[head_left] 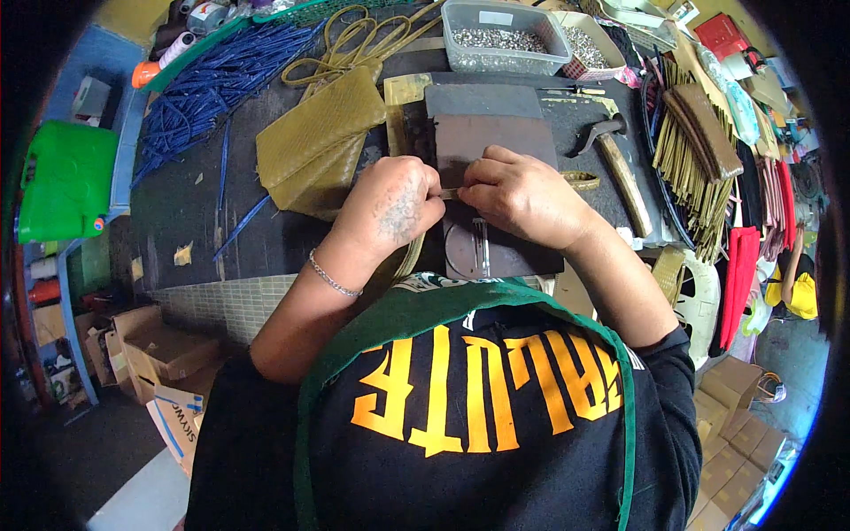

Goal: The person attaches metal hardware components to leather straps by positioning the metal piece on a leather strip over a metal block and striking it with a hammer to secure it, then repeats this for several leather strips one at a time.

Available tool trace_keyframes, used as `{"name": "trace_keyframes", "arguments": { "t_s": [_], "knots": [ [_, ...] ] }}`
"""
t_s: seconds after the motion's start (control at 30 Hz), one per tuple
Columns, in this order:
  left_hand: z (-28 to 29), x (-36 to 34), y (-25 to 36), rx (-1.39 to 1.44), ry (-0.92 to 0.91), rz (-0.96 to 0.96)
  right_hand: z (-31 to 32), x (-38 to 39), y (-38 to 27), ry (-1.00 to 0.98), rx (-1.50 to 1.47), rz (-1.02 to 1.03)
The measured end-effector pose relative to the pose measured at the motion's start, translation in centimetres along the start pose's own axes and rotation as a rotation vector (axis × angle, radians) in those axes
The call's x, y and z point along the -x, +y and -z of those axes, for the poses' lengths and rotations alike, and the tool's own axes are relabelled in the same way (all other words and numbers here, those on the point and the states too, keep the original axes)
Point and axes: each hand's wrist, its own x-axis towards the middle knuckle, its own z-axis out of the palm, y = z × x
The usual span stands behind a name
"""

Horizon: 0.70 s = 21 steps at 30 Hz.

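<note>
My left hand (396, 199) and my right hand (522, 196) are close together over a dark work pad (487, 133), each closed in a pinch. A narrow olive-gold strap (581, 180) runs between them; a short stretch shows in the gap. It loops out past my right hand, and a length hangs below my left wrist. Beneath my right hand, a slim metal tool (481, 248) lies by a round disc. To the left rests a folded olive woven piece (323, 133). A hammer (622, 168) with a wooden handle lies to the right.
A clear plastic box (506, 60) of small metal pieces stands at the back, beside a smaller basket (591, 49). Blue strips (212, 80) heap at the far left. Olive strips (691, 168) with a brown bundle lie right. Cardboard boxes (164, 345) sit on the floor.
</note>
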Motion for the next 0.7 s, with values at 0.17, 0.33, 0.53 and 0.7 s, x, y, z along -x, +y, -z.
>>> {"name": "trace_keyframes", "arguments": {
  "t_s": [0.17,0.33,0.53,0.7],
  "knots": [
    [0.1,0.1,-0.1,0.002,0.012,-0.009,-0.1,0.1,-0.2,-0.006,-0.013,-0.067],
    [0.3,0.1,0.1,0.006,-0.001,0.006,-0.1,-0.2,0.2,0.001,-0.056,-0.024],
    [-1.1,0.0,0.2,0.188,0.17,-0.039,0.1,-0.3,0.4,-0.038,-0.065,0.008],
    [-2.1,0.0,-0.3,0.291,0.144,-0.003,0.1,-0.3,0.7,-0.029,-0.258,-0.067]
  ]
}}
